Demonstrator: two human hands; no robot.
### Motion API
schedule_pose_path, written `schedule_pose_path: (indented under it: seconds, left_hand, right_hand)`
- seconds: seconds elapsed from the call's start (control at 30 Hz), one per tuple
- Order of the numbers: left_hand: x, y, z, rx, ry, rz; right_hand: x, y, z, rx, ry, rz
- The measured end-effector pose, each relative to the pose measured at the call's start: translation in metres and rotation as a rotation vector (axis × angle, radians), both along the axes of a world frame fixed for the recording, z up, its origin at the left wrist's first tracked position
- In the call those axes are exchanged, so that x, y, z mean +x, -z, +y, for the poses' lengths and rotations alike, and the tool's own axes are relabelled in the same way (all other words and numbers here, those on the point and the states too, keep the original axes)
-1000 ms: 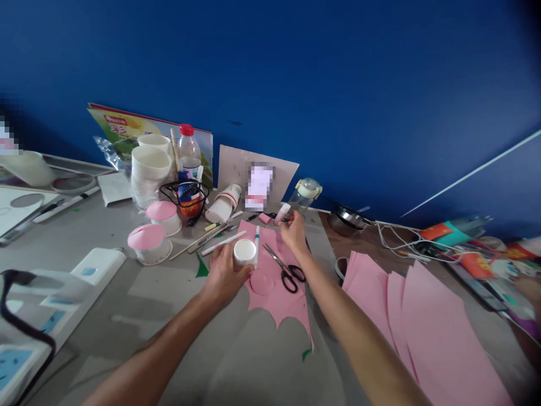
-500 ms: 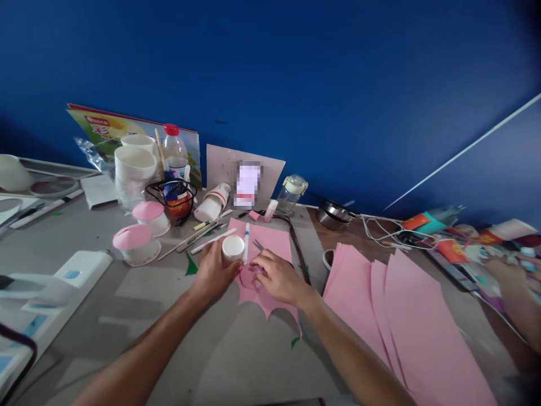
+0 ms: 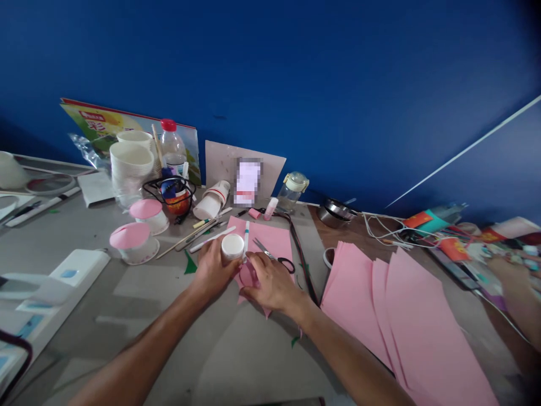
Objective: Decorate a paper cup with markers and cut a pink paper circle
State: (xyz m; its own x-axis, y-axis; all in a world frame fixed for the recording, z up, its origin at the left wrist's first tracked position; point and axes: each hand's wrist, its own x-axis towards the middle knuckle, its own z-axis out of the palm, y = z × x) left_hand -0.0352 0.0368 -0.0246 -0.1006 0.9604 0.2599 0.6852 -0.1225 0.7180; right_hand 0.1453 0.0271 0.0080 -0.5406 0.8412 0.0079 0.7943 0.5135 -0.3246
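Observation:
In my left hand (image 3: 214, 272) is a small white paper cup (image 3: 233, 246), its round white end facing up. The fingers curl about its side. My right hand (image 3: 273, 283) is just beside it, thumb and fingers closed on a rounded pink paper piece (image 3: 247, 275) that lies against the cup's near side. Both hands are above a pink sheet (image 3: 276, 239) with a scalloped, cut edge, partly hidden by them. Scissors (image 3: 270, 252) with black handles lie on that sheet, just beyond my right hand. A white marker (image 3: 247, 232) also rests there.
Two cups with pink tops (image 3: 130, 235) stand at left, before stacked paper cups (image 3: 132, 163). Brushes and pens (image 3: 198, 234) lie near my left hand. Pink sheets (image 3: 414, 316) spread at right. A phone (image 3: 248, 181) leans at the back. Another person's hand (image 3: 509, 270) is far right.
My right hand has come away from the scissors and moved left to the rounded pink piece. The scissors' handles now show on the sheet. My left hand keeps the cup in place.

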Motion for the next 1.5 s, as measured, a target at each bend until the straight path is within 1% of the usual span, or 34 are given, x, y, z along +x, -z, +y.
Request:
schedule_pose_path:
  seconds: [0.13,0.37,0.53,0.6,0.67,0.8,0.9,1.0,1.1,1.23,1.37,1.5]
  left_hand:
    - [0.000,-0.001,0.000,0.019,0.005,0.016]
    - [-0.001,0.001,0.000,0.028,0.018,0.019]
    - [-0.001,0.003,0.001,0.016,0.013,0.006]
    - [-0.001,0.003,0.000,0.015,0.011,-0.003]
    - [-0.001,0.003,0.000,0.025,0.011,-0.006]
    - [0.000,0.002,0.000,0.034,0.013,0.003]
    - [0.000,0.001,0.000,0.039,0.010,0.002]
    - [0.000,0.003,0.000,0.048,0.002,0.020]
    - [-0.001,0.008,0.001,0.077,0.019,0.037]
    - [-0.002,0.014,0.002,0.087,0.013,0.060]
    - [-0.001,0.016,0.003,0.107,0.016,0.061]
    - [-0.001,0.014,0.003,0.110,0.027,0.063]
  right_hand:
    - [-0.005,0.004,-0.001,0.011,-0.002,-0.031]
    - [-0.004,0.008,0.002,0.037,-0.007,0.004]
    - [0.002,0.005,0.003,-0.004,0.056,0.125]
    - [0.006,0.001,0.007,-0.001,0.100,0.215]
    - [0.007,-0.008,0.013,0.018,0.126,0.313]
    - [-0.004,-0.033,0.032,0.087,0.060,0.414]
    - [-0.023,-0.051,0.044,0.126,0.006,0.345]
    - [-0.040,-0.061,0.052,0.135,-0.042,0.206]
    - [-0.050,-0.061,0.055,0.134,-0.097,0.080]
    - [-0.051,-0.058,0.054,0.129,-0.143,-0.013]
    - [-0.050,-0.058,0.052,0.144,-0.163,-0.004]
    - [-0.045,-0.055,0.052,0.189,-0.221,0.054]
